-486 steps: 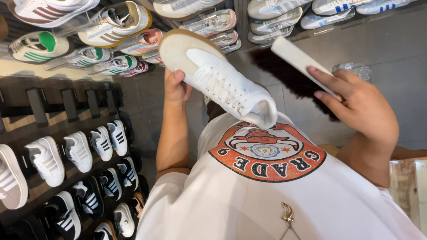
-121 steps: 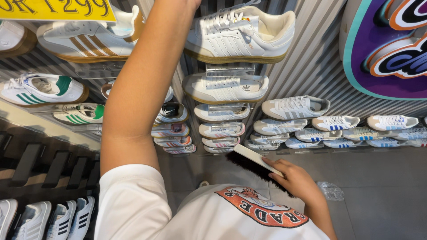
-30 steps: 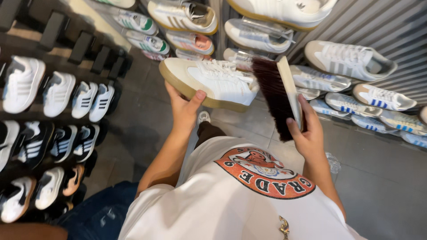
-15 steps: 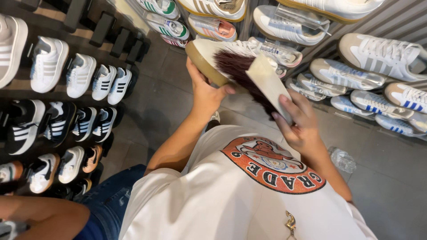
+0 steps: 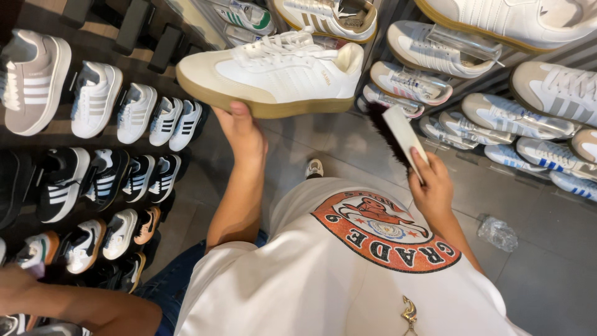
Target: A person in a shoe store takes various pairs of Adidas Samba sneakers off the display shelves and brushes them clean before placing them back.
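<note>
Head view: brush (image 5: pixel 403 138) lifted off white sneaker (image 5: pixel 273 73) toward 4 o'clock; left hand (image 5: pixel 241 127) grip clamped under sole, right hand (image 5: pixel 432 186) clamped on brush.

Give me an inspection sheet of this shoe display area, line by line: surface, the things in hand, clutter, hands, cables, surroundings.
Surface: grey tiled floor, no worktable.
Things in hand: white sneaker with tan sole, held up sideways; brush with pale back and dark bristles, apart from the sneaker.
Clutter: crumpled clear plastic bottle on the floor.
Hands: left hand supports the sneaker from below; right hand has a grip on the brush.
Cables: nothing seen.
Surroundings: dark rack of shoes at left, slatted wall of white sneakers at right, another person's arm at lower left.
</note>
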